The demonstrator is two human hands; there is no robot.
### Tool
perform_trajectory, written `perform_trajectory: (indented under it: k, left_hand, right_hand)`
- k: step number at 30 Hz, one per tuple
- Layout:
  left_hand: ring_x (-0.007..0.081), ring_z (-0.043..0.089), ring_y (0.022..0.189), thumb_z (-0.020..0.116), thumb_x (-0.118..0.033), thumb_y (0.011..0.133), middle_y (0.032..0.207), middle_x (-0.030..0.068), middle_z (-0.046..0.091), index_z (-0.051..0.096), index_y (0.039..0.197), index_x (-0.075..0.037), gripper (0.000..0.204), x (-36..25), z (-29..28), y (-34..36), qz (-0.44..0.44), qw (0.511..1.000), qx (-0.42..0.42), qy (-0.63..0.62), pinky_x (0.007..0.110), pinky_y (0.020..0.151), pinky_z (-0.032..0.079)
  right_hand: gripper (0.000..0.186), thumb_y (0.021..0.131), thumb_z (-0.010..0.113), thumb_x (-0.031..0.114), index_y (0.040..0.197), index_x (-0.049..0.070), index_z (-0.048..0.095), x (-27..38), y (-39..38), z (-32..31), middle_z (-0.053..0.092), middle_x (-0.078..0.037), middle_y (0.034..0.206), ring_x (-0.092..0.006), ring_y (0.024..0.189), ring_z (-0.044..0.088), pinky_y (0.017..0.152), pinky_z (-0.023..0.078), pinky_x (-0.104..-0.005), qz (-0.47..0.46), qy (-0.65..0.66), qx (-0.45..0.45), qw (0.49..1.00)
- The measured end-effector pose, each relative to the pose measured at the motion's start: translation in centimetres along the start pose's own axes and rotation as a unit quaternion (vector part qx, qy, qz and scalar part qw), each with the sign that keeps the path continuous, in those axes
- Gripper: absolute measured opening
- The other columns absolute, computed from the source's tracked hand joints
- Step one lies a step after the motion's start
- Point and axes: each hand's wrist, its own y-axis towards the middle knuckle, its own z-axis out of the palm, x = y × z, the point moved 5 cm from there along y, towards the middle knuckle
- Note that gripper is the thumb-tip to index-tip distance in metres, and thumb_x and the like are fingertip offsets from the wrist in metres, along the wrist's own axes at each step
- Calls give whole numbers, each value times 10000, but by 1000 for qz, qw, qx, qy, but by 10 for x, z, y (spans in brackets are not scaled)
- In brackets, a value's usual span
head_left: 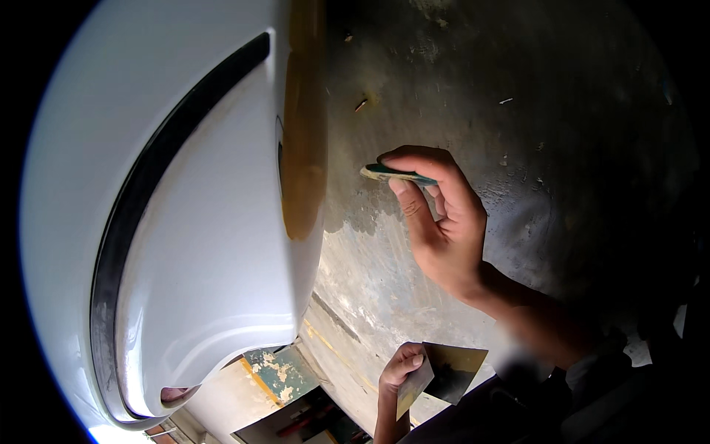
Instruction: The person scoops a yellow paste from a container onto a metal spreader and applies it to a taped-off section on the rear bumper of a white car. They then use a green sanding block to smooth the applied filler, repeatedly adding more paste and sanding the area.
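A white car body panel fills the left side, curving around a black trim strip. Along its right edge runs a smooth yellow-brown patch. My right hand is just right of that patch, apart from it. Its thumb and fingers pinch a thin green pad with a pale edge, seen nearly edge-on. Lower down, my left hand grips a thin flat sheet; one part is dark and yellowish, another pale. I cannot tell if it is one folded piece or two.
Stained grey concrete floor spreads behind my hands, with small scraps of debris on it. At the bottom are a green surface with peeling paint and a dark opening.
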Motion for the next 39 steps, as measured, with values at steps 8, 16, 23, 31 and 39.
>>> perform_trajectory:
  k: [8, 16, 23, 31, 39]
  left_hand:
    - [76, 446, 573, 646, -303, 810, 625, -10, 511, 540, 699, -30, 313, 0, -9, 5, -5, 1000, -5, 16, 218, 524, 342]
    - [63, 453, 607, 648, -291, 814, 666, -16, 537, 573, 738, -33, 280, -6, -7, 4, -32, 999, -23, 30, 215, 552, 349]
    - [56, 454, 634, 644, -291, 819, 684, -30, 534, 571, 739, -44, 269, -9, 0, 12, -62, 997, 1, 36, 208, 581, 352]
    - [56, 455, 628, 636, -290, 824, 678, -32, 530, 572, 751, -42, 266, -2, -7, 7, -49, 999, -5, 19, 208, 576, 353]
    - [52, 443, 592, 634, -280, 829, 663, -31, 521, 569, 752, -45, 256, -4, -7, 9, -64, 998, 18, 18, 208, 532, 339]
  right_hand:
    - [231, 879, 563, 34, 1095, -4, 489, 3, 49, -15, 605, -89, 946, -110, 854, 581, 759, 473, -244, 59, 103, -27, 993]
    - [218, 875, 538, 9, 1087, 43, 499, 18, 59, 8, 615, -90, 866, -143, 746, 585, 654, 459, -258, 5, 22, 4, 1000]
    - [194, 882, 548, 4, 1069, 26, 594, 45, 98, 2, 640, -46, 898, -44, 741, 555, 648, 442, -173, -101, -56, -56, 992]
    - [206, 836, 494, -47, 1011, 31, 571, 47, 135, 15, 630, -120, 839, -208, 746, 612, 668, 470, -283, -127, -51, -79, 987]
    - [190, 867, 525, -26, 1035, 33, 591, 25, 144, 24, 642, -18, 843, -44, 748, 553, 665, 434, -180, -102, -57, -40, 992]
